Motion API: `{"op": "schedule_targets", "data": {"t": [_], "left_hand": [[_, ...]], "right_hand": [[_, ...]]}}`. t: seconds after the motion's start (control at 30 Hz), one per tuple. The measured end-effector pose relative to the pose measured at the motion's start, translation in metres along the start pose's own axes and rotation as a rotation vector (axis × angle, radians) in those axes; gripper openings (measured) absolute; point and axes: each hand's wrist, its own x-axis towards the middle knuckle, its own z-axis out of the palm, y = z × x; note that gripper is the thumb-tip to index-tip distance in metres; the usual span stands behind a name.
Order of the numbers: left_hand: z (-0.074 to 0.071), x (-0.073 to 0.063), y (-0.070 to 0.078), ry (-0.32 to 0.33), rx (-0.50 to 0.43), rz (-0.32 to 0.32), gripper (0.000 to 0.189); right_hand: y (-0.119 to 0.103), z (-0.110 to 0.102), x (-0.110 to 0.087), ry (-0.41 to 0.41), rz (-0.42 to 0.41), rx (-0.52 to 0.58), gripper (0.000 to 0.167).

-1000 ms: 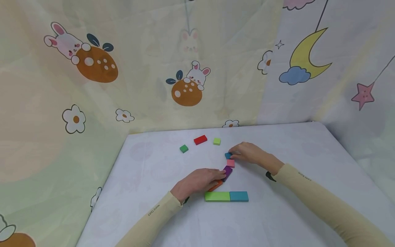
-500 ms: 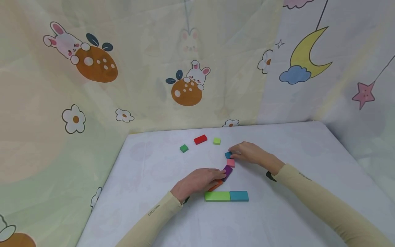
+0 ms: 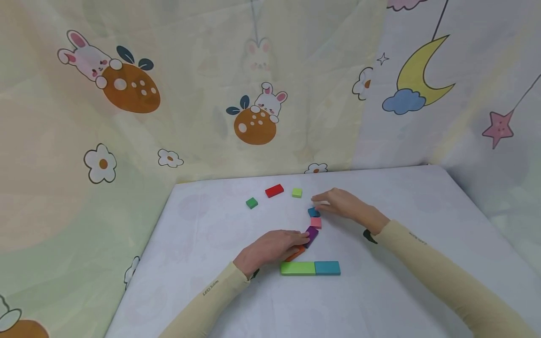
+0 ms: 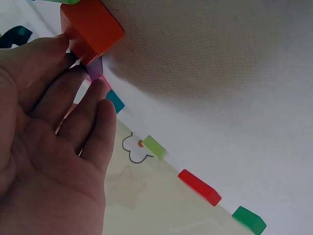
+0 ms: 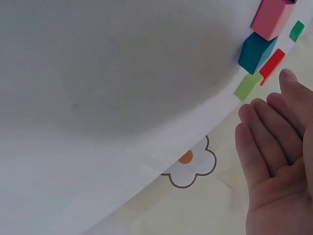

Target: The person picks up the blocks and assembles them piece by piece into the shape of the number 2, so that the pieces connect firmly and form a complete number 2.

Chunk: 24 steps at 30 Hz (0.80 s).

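Left grip (image 3: 270, 246): lying relaxed, fingertips touching purple block (image 3: 313, 234), probably steadying it.
Right grip (image 3: 346, 206): standing spread, holding nothing.
Blue block (image 3: 313, 213): sitting beside right grip, touching pink block (image 3: 316, 223), apparently for alignment.

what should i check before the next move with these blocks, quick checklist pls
1. Right hand off the blue block: ok, the right wrist view shows a gap.
2. Left hand clear of the curve: not ok, its fingers are at the orange block and purple block.
3. Orange meets purple: cannot tell, fingers partly cover the join.
4. Blue meets the pink block: ok, no gap shows.
5. Long lime block and teal block end to end: ok.
6. Small lime block, red block and green block joined up: not ok, all lie apart.
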Motion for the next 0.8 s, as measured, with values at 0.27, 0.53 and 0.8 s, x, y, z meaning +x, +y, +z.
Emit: {"op": "schedule_targets", "data": {"t": [0.27,0.53,0.8], "left_hand": [[0.001,0.000,-0.002,0.003,-0.016,0.006,0.055],[0.004,0.000,-0.006,0.008,-0.026,0.012,0.054],[0.006,0.002,-0.008,0.016,-0.024,0.024,0.053]], "right_hand": [[0.002,-0.009,0.017,0.013,0.008,-0.007,0.039],[-0.006,-0.018,0.051,-0.023,-0.007,-0.119,0.038],[-0.014,-0.025,0.079,-0.100,-0.094,-0.280,0.038]]}}
